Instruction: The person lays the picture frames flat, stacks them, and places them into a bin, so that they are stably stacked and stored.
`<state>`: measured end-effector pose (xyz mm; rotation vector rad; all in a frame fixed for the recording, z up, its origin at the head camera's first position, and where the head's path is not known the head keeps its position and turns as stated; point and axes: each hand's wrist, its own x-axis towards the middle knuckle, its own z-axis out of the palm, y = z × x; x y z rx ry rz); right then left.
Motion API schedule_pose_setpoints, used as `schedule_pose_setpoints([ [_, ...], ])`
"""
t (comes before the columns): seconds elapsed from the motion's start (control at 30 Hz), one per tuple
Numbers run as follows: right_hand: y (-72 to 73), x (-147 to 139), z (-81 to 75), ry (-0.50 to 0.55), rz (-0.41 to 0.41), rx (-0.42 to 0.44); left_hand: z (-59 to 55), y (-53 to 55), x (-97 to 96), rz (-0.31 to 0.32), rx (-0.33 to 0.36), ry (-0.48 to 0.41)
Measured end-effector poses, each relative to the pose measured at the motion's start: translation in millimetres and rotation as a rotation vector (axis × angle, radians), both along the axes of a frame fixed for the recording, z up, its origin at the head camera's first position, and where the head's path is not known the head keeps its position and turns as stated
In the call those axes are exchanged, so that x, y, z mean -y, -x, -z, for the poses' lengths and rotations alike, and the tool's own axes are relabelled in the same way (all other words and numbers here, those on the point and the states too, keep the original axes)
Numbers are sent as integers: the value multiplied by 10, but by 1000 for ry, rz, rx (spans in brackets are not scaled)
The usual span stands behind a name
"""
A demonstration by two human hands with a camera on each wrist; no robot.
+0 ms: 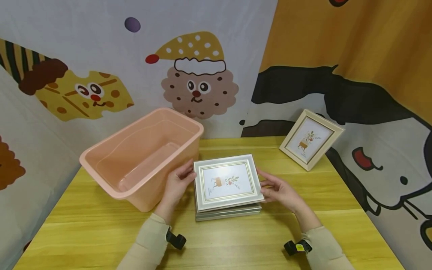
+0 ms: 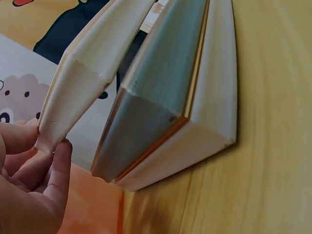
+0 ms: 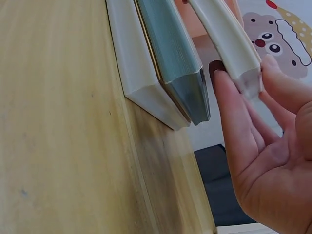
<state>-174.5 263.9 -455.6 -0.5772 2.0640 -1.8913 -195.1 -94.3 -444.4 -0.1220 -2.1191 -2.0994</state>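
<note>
A silver-white picture frame (image 1: pixel 227 183) with a gold inner line and a plant drawing is held between both hands. My left hand (image 1: pixel 177 183) pinches its left edge, and my right hand (image 1: pixel 281 193) grips the right edge with thumb and fingers. In both wrist views there is a gap between this frame and the stack beneath. That stack has a blue-grey picture frame (image 2: pixel 161 73) lying on a whitish picture frame (image 2: pixel 214 97), which rests on the table. The right wrist view shows the same blue-grey frame (image 3: pixel 170 44) below the lifted one.
A pink plastic tub (image 1: pixel 182 161) stands on the wooden table (image 1: pixel 222 247), left of the stack. At the back right, a beige picture frame (image 1: pixel 287 144) stands tilted. Cartoon-printed cloth (image 1: pixel 219 22) hangs behind the table.
</note>
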Motion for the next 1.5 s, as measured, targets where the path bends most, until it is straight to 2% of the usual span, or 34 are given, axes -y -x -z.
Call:
schedule_pose_setpoints([
  [0.33,5,14,9,-54,1,30,31,13,13,7,49,43],
  [0.87,1,15,29,-99,-15,21,81,41,15,38,109,36],
  [1.5,-16,34,37,-116,-20,25,99,50,24,48,119,57],
])
